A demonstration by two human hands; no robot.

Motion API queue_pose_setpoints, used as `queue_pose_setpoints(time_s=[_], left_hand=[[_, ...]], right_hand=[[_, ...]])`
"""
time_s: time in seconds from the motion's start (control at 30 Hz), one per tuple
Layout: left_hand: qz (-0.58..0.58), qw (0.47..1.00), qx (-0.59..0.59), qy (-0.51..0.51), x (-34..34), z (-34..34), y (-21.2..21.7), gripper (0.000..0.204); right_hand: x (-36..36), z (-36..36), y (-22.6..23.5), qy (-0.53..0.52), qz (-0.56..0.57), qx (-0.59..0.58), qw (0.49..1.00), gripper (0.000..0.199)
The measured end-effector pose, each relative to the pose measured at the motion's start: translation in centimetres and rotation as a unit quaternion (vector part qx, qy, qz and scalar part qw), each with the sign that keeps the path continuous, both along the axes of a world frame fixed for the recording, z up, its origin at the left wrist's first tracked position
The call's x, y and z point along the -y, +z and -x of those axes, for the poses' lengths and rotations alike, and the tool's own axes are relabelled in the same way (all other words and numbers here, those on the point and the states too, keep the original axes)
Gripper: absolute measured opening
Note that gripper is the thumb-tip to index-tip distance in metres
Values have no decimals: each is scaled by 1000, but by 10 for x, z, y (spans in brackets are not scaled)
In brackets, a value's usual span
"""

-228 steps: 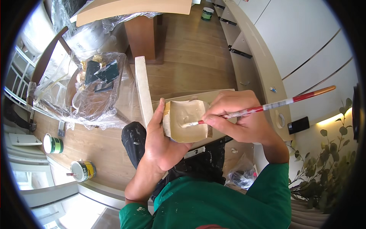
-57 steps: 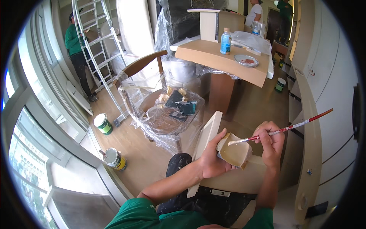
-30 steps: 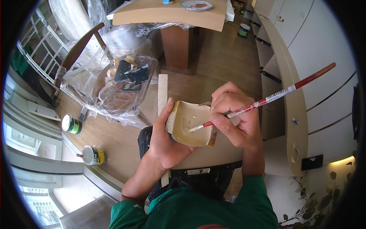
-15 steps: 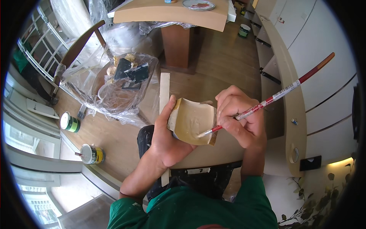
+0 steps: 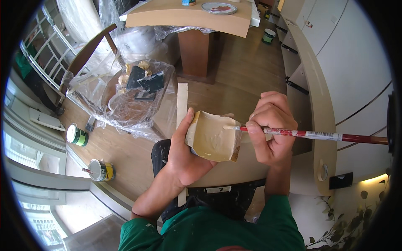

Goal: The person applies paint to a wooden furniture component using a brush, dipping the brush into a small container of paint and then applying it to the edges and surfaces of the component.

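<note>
My left hand (image 5: 184, 157) cradles a small squarish tub (image 5: 205, 152) from below and the left, thumb along its side. Cream-coloured paint coats the inside of the tub, with a shallow pool at its bottom. Between thumb and fingers my right hand (image 5: 272, 125) grips a slim paintbrush (image 5: 301, 133) with a red, paint-spattered handle. Its pale bristles lie inside the tub near the far right wall, the handle pointing right and nearly level. My palm hides the underside of the tub.
A plastic-wrapped chair (image 5: 138, 104) with dark sandpaper-like sheets (image 5: 144, 79) stands ahead left. Paint cans (image 5: 101, 170) sit on the floor at left. A cardboard-topped table (image 5: 188, 19) is at the far side. A long cabinet (image 5: 324, 146) runs along the right, a black phone-like slab (image 5: 341, 180) on it.
My right hand has moved slightly right, swinging the brush from a steep slant to nearly level. The bristles went from the tub's lower middle to its far right wall. My left hand stays put.
</note>
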State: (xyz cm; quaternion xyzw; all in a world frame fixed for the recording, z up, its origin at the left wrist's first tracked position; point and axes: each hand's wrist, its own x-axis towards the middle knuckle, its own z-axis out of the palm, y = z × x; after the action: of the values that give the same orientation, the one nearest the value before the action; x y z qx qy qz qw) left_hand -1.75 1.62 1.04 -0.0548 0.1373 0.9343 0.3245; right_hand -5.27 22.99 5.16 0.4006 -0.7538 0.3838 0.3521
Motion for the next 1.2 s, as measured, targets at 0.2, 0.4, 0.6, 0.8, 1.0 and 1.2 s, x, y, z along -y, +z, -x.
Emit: queue_pose_setpoints(time_s=[0.2, 0.4, 0.6, 0.8, 1.0, 1.2], left_hand=[[-134, 990, -19, -23, 7, 1, -19, 79], [-124, 991, -24, -33, 6, 2, -14, 80], [-156, 986, -38, -41, 7, 3, -21, 77], [-115, 993, 4, -21, 9, 1, -19, 71], [-55, 998, 24, -5, 6, 1, -10, 66], [-60, 998, 12, -8, 5, 0, -11, 72]], right_hand=[[22, 3, -9, 63, 11, 38, 997, 14], [10, 5, -10, 51, 35, 71, 996, 13], [14, 3, -8, 165, 45, 115, 979, 11], [18, 7, -12, 123, 40, 109, 986, 10], [15, 8, -13, 80, 64, 138, 985, 10], [6, 8, -11, 197, 68, 186, 960, 15]])
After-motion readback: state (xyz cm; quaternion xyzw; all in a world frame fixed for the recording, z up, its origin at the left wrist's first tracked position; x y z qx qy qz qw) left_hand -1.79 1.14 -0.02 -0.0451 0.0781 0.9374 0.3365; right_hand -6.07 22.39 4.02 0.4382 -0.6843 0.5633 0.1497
